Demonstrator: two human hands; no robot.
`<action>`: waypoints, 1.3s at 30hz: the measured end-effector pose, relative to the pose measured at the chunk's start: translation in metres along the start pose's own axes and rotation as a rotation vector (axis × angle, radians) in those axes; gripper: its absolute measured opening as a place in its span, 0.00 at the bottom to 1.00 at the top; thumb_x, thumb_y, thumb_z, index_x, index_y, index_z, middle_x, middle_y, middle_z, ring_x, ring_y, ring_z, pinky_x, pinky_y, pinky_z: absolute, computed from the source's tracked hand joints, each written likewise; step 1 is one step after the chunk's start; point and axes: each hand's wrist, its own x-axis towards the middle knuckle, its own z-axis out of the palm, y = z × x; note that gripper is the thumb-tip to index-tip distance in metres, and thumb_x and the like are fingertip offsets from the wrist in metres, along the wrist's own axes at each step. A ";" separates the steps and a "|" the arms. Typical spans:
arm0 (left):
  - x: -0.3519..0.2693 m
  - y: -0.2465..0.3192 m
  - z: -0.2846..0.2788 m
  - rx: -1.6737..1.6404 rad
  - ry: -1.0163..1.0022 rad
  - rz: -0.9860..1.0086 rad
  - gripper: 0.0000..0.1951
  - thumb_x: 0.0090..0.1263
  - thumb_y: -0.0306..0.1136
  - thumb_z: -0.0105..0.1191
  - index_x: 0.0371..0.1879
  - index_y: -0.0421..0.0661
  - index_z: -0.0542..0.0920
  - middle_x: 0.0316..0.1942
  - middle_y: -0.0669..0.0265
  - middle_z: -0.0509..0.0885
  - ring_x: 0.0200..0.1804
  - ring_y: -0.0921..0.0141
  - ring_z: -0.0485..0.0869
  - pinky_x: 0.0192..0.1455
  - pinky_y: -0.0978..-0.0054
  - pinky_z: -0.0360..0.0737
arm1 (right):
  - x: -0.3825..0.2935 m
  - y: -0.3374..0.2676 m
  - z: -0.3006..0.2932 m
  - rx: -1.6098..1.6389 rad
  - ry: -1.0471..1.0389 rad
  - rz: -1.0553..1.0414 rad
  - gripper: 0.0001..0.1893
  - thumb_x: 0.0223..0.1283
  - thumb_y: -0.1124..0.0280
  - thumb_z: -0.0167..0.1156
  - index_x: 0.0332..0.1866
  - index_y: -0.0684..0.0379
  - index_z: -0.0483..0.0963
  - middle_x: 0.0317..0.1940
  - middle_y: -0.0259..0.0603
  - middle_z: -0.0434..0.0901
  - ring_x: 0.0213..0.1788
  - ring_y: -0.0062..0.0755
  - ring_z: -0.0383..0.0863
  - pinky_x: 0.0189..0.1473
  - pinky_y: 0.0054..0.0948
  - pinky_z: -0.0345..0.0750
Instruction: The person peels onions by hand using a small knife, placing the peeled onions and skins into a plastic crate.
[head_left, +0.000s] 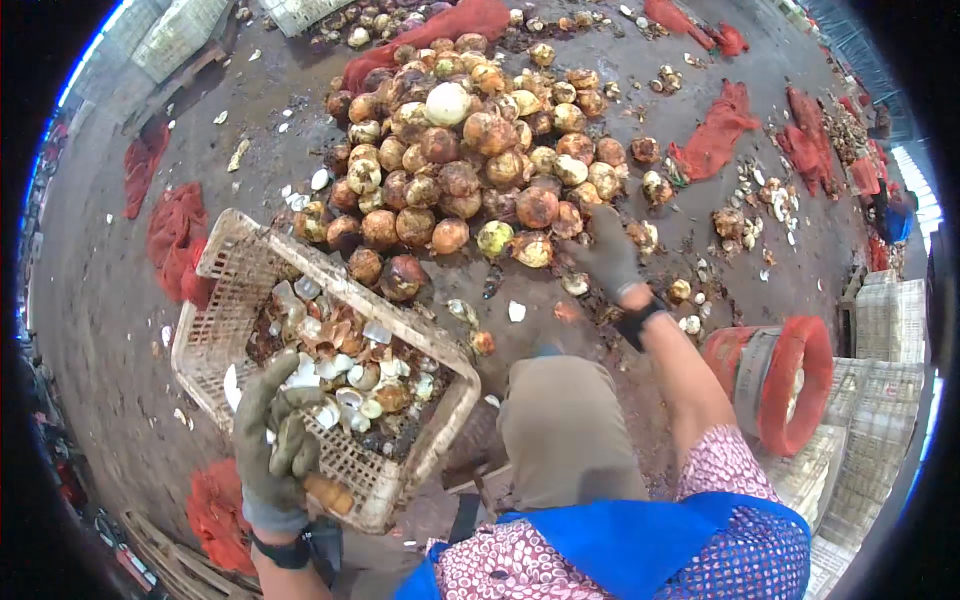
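My left hand (279, 442), in a dirty grey-green work glove, is closed around a brown, ridged handle (328, 493), seemingly wooden; the rest of that tool is hidden. It is over the near left side of a soiled white plastic crate (442, 349). Onion peels and white onion pieces (352, 375) lie inside the crate. My right hand (611, 251), also gloved and slightly blurred, reaches to the right front edge of a large heap of onions (457, 180). Its thumb and fingers are apart, with nothing seen between them. One peeled white onion (448, 103) rests on top of the heap.
A red bucket-like container (796, 386) with pale contents is at my right, beside stacked white crates (874, 427). Red mesh sacks (716, 135) and onion scraps (780, 199) are scattered over the dirty floor. A person in blue (898, 217) is at the far right.
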 end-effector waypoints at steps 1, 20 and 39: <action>0.003 0.002 0.007 0.000 -0.003 -0.008 0.25 0.80 0.40 0.45 0.68 0.36 0.68 0.45 0.56 0.85 0.14 0.90 0.63 0.15 0.93 0.58 | 0.017 -0.007 0.022 0.000 0.026 -0.097 0.38 0.48 0.61 0.73 0.67 0.58 0.67 0.62 0.56 0.72 0.63 0.58 0.74 0.63 0.45 0.74; 0.022 0.014 -0.010 -0.491 0.233 0.068 0.28 0.82 0.45 0.40 0.70 0.34 0.64 0.45 0.54 0.85 0.16 0.90 0.61 0.15 0.95 0.55 | 0.057 -0.069 0.015 1.803 -0.333 0.471 0.23 0.67 0.52 0.60 0.59 0.56 0.74 0.53 0.39 0.81 0.54 0.35 0.83 0.55 0.36 0.83; -0.046 0.008 0.017 0.715 0.111 1.246 0.23 0.66 0.29 0.65 0.59 0.35 0.76 0.42 0.55 0.85 0.42 0.63 0.87 0.42 0.68 0.83 | -0.017 -0.336 -0.126 1.663 -0.886 -0.128 0.52 0.39 0.64 0.75 0.75 0.60 0.58 0.65 0.42 0.73 0.67 0.35 0.74 0.72 0.35 0.68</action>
